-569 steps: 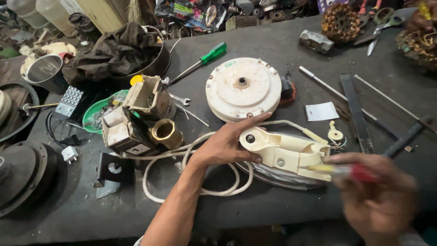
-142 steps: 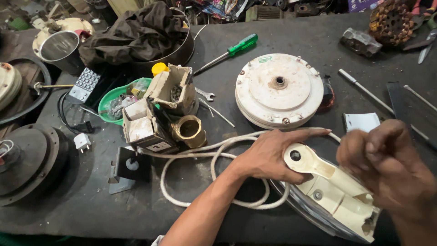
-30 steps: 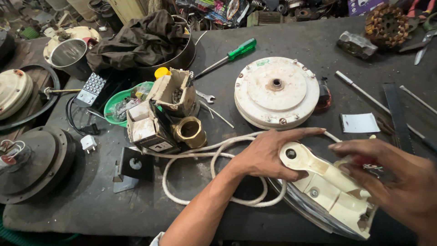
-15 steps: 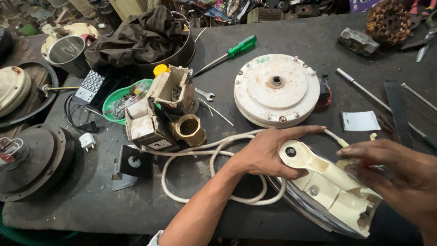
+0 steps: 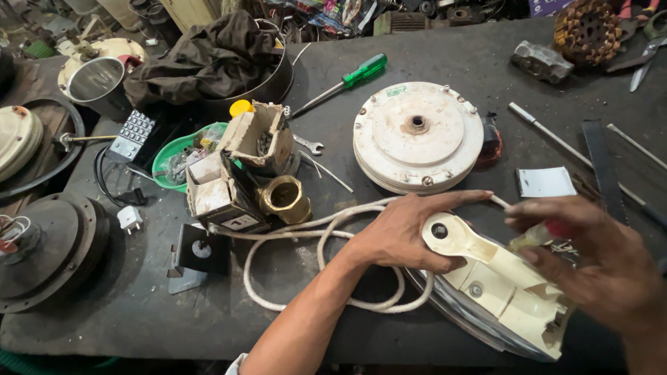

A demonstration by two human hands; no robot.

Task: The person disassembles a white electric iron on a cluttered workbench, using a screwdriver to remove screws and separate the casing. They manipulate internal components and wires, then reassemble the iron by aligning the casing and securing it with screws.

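The cream plastic clothes iron body with its shiny metal soleplate (image 5: pixel 497 285) is lying near the front edge of the dark worktable (image 5: pixel 431 42), tilted on its side. The left hand (image 5: pixel 410 232) is pressing down on the rounded handle end, fingers spread and partly wrapped over it, steadying rather than lifting. The right hand (image 5: pixel 604 267) is hovering over the rear end, curled around a red-and-clear handled tool (image 5: pixel 549 232); the tool's tip is hidden. The white fabric-covered cord (image 5: pixel 313 267) is looping beside the left wrist.

Judgement: the iron is likely handling as heavy, rigid and bottom-weighted, the soleplate slippery; the handle is offering the safest hold. The limp cord may be dragging.
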